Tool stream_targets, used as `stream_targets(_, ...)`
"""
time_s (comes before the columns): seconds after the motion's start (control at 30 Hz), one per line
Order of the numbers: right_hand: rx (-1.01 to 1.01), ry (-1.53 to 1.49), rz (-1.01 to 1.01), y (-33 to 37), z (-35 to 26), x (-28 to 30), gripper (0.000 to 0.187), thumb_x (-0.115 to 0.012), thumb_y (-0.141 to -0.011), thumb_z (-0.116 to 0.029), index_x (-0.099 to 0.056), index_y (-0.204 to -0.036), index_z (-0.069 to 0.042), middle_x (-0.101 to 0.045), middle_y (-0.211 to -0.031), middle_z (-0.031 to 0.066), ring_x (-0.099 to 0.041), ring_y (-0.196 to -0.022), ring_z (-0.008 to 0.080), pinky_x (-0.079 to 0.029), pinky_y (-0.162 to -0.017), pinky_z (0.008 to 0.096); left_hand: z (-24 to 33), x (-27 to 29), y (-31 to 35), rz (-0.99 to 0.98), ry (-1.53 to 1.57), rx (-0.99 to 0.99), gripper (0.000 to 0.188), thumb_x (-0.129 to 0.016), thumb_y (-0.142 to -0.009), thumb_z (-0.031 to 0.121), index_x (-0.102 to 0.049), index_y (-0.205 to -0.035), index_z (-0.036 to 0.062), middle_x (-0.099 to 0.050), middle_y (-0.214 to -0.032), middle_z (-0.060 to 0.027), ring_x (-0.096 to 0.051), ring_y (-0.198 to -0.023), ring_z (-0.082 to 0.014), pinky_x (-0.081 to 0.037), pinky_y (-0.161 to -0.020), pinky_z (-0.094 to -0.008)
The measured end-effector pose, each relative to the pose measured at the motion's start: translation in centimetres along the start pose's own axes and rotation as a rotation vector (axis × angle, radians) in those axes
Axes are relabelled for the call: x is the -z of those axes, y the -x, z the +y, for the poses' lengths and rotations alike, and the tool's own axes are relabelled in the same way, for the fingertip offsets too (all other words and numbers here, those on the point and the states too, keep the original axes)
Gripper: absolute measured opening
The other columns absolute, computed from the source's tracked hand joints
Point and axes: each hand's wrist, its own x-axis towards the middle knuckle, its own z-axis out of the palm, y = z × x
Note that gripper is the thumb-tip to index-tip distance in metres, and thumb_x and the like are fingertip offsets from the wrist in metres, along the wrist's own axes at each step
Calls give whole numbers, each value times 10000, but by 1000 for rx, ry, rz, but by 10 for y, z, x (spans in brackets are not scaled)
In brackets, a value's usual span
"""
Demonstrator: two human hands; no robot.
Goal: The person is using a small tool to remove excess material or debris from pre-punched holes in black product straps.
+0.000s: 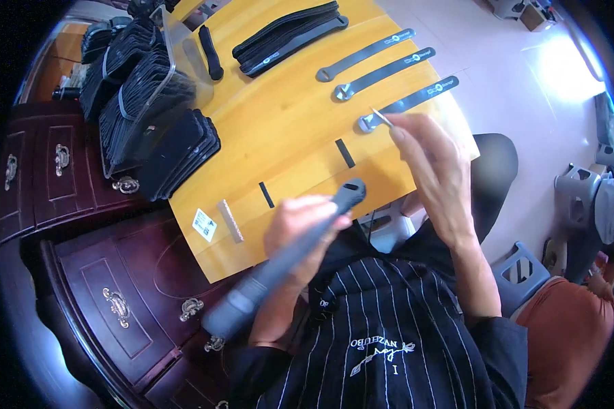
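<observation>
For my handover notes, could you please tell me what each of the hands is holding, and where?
Left hand grips a long grey strap near its slotted end; right hand pinches a thin metal tool at its rear.

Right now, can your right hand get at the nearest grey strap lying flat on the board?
Probably yes. The right hand hovers just beside the nearest grey strap, pinching a thin metal tool whose tip already meets the strap's looped end; nothing lies between them.
</observation>
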Motion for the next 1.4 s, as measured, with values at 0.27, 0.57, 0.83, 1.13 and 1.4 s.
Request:
stream_targets(0.27, 77, -142, -143, 34, -10, -1, 220, -641, -886, -134, -637, -1071, -15, -596, -721, 76, -563, -606, 124, -447, -556, 252, 1, -3, -5, 303, 671, 157, 213, -633, -844, -51, -506, -1015, -41, -582, -936, -167, -647, -709, -177, -551, -645, -262)
stream_targets(0.57, -245, -536, -399, 36, -4, -1, 368, -729, -834, -211, -620, -1127, -15, -595, -797, 6, -488, -674, 37, -412, -586, 198, 7, -6, -5, 144, 791, 124, 286, -634, -830, -69, -490, -1073, -21, -564, -994, -158, -633, -810, -185, -558, -689, -269)
stream_targets(0.83, -104, -515, -320, 39, -5, -2, 284, -756, -801, -152, -635, -1012, -6, -604, -811, -3, -505, -687, 42, -419, -632, 188, 8, -22, 2, 304, 857, 303, 334, -710, -779, -50, -543, -1065, -15, -588, -1039, -156, -616, -881, -205, -544, -749, -299)
stream_targets(1.13, -479, -846, -377, 35, 0, -2, 200, -715, -848, -193, -657, -942, -26, -613, -744, -27, -441, -557, 6, -300, -475, 153, 5, -17, 0, 131, 691, 158, 383, -799, -705, 20, -575, -1015, 8, -622, -1021, -162, -606, -941, -234, -491, -792, -311)
stream_targets(1.4, -605, -834, -429, 32, -8, 4, 225, -664, -895, -214, -626, -978, -8, -599, -823, -18, -527, -739, 43, -437, -671, 194, 15, -22, 6, 204, 762, 338, 382, -766, -760, 51, -549, -1069, -3, -588, -1109, -192, -572, -1013, -232, -486, -875, -329)
